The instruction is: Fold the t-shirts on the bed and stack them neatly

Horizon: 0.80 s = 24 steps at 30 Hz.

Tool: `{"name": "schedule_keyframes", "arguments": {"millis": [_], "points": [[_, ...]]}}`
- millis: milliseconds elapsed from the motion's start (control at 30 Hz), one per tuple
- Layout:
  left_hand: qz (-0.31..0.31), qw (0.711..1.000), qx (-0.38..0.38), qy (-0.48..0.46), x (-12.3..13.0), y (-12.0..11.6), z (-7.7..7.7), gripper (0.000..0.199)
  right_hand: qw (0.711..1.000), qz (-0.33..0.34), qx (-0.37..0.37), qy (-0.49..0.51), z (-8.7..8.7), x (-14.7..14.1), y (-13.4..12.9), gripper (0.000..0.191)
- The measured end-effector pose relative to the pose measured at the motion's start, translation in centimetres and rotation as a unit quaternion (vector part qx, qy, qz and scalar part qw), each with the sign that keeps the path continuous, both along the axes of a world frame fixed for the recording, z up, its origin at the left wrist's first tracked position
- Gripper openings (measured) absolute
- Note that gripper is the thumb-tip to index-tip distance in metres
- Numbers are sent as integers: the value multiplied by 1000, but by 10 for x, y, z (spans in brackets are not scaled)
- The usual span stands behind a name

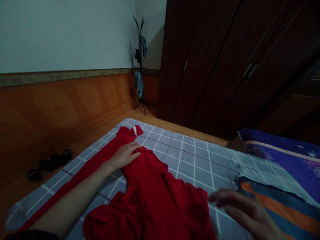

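Red garment [152, 180] lies rumpled on the bed, nr the person's side, bunched in folds at the near end; a long red strip of it runs down past the L forearm. White tag [135, 130] shows at the far tip.

Bed [187, 156] has a grey sheet w/ white & dark check lines, rounded far corner. Striped cloth [282, 208], orange & blue, lies to the R, well apart from the red; purple cloth [282, 143] w/ a pale band lies beyond it. Tiled floor [112, 125] shows past the L & far edges, w/ a few dark items [52, 162] on it, prob. footwear, too dim to be sure. Behind: wall [67, 33], pale up top, orange tile below, w/ a patterned border btwn. Black coat rack [140, 63] stands in the corner, hung w/ a cap & clothes; big dark wardrobe [205, 63] fills the R side, metal handles. Room's dim.

L arm reaches fwd, L hand [126, 155] palm down on the red, fingers nearly straight, thumb apart. R hand [246, 208] is blurred, just by the garment's R edge, fingers bent a bit, thumb away from them, nothing pinched; can't tell if the tips touch cloth.
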<state>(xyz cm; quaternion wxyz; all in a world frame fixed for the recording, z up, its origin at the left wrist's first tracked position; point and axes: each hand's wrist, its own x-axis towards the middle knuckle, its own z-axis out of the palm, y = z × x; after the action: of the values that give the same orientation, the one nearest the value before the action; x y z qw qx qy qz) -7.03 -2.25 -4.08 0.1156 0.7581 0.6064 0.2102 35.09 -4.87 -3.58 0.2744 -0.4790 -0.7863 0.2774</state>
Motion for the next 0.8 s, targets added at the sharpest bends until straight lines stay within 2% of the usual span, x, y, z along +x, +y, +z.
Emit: {"name": "schedule_keyframes", "arguments": {"millis": [33,67,100,167,233,300,367,433,467,533,633,700,800], "points": [[1,1000,17,19,0,10,-2,36,998,19,-46,-38,-4,-13,11,42],[-6,999,22,31,0,21,-6,40,996,-14,-41,-77,-10,-27,20,43],[-17,999,19,39,0,31,-10,43,992,-43,-5,-119,-17,-41,27,44],[-40,998,-2,41,0,47,-18,45,981,-25,44,-187,-33,-63,32,42],[-52,998,-24,35,-1,55,-23,30,970,2,70,-234,-45,-76,27,27],[-53,998,-37,21,-5,56,-19,14,969,-9,70,-236,-48,-78,20,21],[-46,998,-33,-2,-11,49,-7,17,985,-45,35,-160,-39,-66,15,23],[-36,999,-16,-30,-19,40,11,23,996,-79,-28,-17,-19,-41,14,24],[-29,998,-4,-50,-22,35,22,24,991,-97,-57,66,-7,-26,14,26],[-16,995,18,-98,-27,25,43,25,964,-172,-77,187,17,6,16,28],[-15,990,16,-139,-29,15,64,27,925,-269,-61,262,42,44,16,27],[-28,991,-6,-128,-25,11,67,27,920,-287,-57,261,47,57,13,27],[-52,993,-38,-100,-16,6,56,23,931,-267,-88,233,40,61,5,29]]}}
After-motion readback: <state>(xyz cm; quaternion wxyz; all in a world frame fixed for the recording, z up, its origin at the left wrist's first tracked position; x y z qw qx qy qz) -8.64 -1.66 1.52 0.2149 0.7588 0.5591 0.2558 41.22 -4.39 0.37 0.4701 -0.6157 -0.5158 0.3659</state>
